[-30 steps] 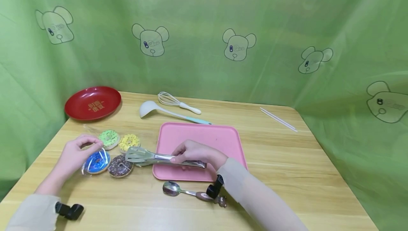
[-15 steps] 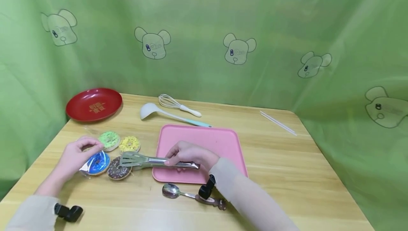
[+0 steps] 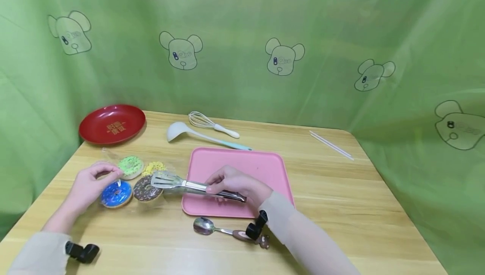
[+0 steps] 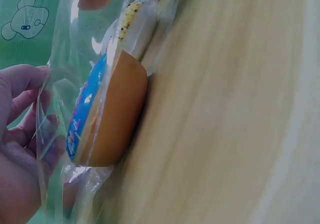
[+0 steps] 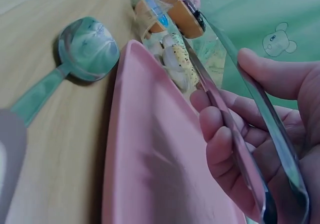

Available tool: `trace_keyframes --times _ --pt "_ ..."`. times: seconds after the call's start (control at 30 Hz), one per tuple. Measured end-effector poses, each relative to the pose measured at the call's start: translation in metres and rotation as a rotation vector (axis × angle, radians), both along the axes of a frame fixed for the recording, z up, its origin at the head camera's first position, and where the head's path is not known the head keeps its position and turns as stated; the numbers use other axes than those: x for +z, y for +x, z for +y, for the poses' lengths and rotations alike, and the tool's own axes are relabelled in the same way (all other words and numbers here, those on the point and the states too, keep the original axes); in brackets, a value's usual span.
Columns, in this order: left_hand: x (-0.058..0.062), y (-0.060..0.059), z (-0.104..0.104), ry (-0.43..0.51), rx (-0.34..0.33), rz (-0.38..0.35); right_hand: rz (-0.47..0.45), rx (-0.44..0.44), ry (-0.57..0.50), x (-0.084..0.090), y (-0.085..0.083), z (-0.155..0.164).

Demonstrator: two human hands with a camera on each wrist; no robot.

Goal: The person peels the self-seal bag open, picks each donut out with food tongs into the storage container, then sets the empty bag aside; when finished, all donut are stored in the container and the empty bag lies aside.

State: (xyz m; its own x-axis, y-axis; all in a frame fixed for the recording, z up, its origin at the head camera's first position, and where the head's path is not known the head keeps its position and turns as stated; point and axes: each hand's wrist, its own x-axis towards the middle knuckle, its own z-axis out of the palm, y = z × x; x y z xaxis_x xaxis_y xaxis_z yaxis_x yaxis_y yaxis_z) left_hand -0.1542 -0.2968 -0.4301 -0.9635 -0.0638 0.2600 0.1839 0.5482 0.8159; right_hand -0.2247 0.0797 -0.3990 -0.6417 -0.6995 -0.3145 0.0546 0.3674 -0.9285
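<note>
My right hand [image 3: 236, 183] is wrapped round the handles of the metal tongs [image 3: 189, 184], whose slotted tips reach out to my left, just over the chocolate-frosted doughnut [image 3: 147, 188] and close to the yellow one [image 3: 153, 167] behind it. My left hand [image 3: 89, 182] pinches the edge of the clear plastic bag [image 4: 75, 99] that holds all four doughnuts, right beside the blue-frosted doughnut [image 3: 115, 193], with the green one [image 3: 130, 166] just beyond my fingertips. The danger, as I judge it, is the film: the tongs could close on plastic instead of pastry, and a slippery fold would let the doughnut slide out or drag the whole bag along toward the pink tray [image 3: 261, 166] under my right wrist. If my left pinch is too light, the bag mouth may collapse over the tips. Squeezing hard could dent the frosting. I cannot tell from these views whether the tips are already inside the bag.
</note>
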Motion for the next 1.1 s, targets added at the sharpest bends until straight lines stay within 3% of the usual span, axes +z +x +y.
trace_keyframes --times 0.27,0.5,0.77,0.97,1.1 --pt "0.0 0.0 0.002 -0.002 0.01 -0.015 -0.041 -0.079 -0.022 -0.006 0.002 0.025" --pt "0.0 0.001 0.002 -0.009 0.023 -0.019 -0.014 -0.127 0.022 -0.007 0.007 0.054" --pt "0.002 0.002 0.002 -0.009 0.027 -0.03 -0.054 -0.262 0.051 -0.007 0.015 0.094" --pt "0.004 0.003 0.001 -0.013 0.029 -0.059 0.052 -0.255 0.048 0.001 0.017 0.134" --pt "0.005 0.003 0.0 -0.019 0.028 -0.068 0.089 -0.326 0.08 0.008 0.021 0.162"
